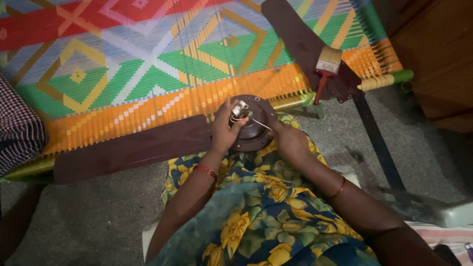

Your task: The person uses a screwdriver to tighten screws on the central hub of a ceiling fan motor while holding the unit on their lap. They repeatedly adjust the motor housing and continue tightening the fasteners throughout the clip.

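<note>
The round dark-brown metal ceiling-fan motor [252, 129] rests on the lap, steadied by the right hand [290, 143] closed on its rim while left hand [224, 132] fingers pinch its white wires [241, 112]

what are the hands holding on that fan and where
The left hand grips the ceiling fan motor hub at its left rim, fingers near the wired part on top. The right hand holds its right rim.

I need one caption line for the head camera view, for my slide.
Both hands, left and right, hold a brown ceiling fan motor on the lap, beside a woven cot.
</note>
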